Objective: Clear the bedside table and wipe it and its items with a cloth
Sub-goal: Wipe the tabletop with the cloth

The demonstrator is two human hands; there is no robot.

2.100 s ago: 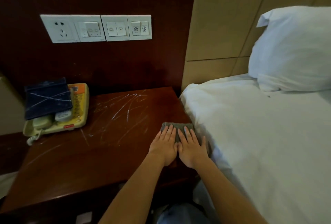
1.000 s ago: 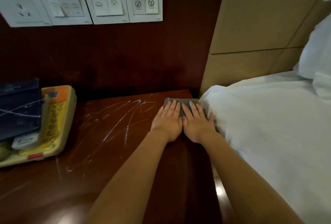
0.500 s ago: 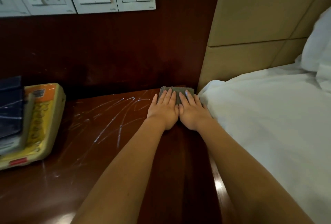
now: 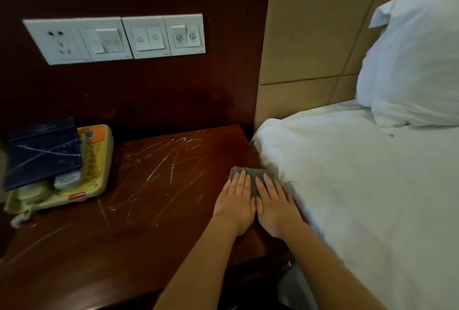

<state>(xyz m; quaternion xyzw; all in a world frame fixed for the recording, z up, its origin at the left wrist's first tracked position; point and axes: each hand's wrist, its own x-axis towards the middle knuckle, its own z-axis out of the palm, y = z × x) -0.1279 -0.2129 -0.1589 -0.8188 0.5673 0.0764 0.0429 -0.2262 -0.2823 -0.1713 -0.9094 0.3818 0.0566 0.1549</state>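
Observation:
A folded grey cloth [image 4: 252,177] lies on the dark wooden bedside table [image 4: 139,223], along its right edge by the bed. My left hand [image 4: 236,203] and my right hand [image 4: 274,204] lie side by side, flat with straight fingers, pressing on the cloth. White smeared streaks [image 4: 159,168] cross the table's middle. At the table's back left sits a yellowed telephone [image 4: 96,173] with a dark blue folder [image 4: 42,153] and a small remote [image 4: 67,179] resting on it.
A white bed [image 4: 360,198] with a pillow [image 4: 412,61] presses against the table's right side. A dark wall panel behind carries a socket and switch plates [image 4: 119,39]. The phone's cord [image 4: 19,218] hangs near the table's left edge.
Both hands slid the cloth forward to the table's back edge, then drew it back toward me along the right side. The camera pulled back, showing the phone and pillow again.

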